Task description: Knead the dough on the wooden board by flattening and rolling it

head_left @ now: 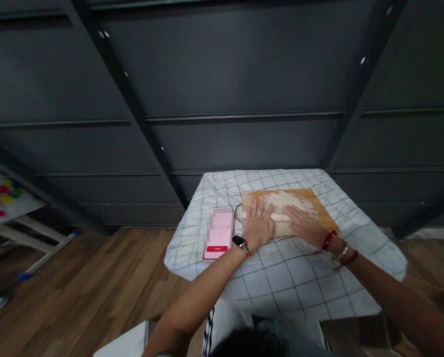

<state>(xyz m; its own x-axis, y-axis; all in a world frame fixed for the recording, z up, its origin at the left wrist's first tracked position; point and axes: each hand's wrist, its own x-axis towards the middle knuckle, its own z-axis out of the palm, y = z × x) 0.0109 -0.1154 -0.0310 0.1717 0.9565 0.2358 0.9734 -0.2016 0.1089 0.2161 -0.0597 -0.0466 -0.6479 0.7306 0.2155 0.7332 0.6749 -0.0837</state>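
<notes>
A pale rolling pin lies across a wooden board, crossing a flat, pale sheet of dough. My left hand rests palm down on the pin's left part, its fingers stretched and spread. On the pin's right part lies my right hand, also flat with straight fingers. Both hands press from above rather than wrapping round the pin, and they cover much of it. White flour or dough residue shows on the board around the dough.
Left of the board lies a phone with a pink screen. A white checked cloth covers the small table. Dark metal panels stand behind it. At far left is another table with coloured discs.
</notes>
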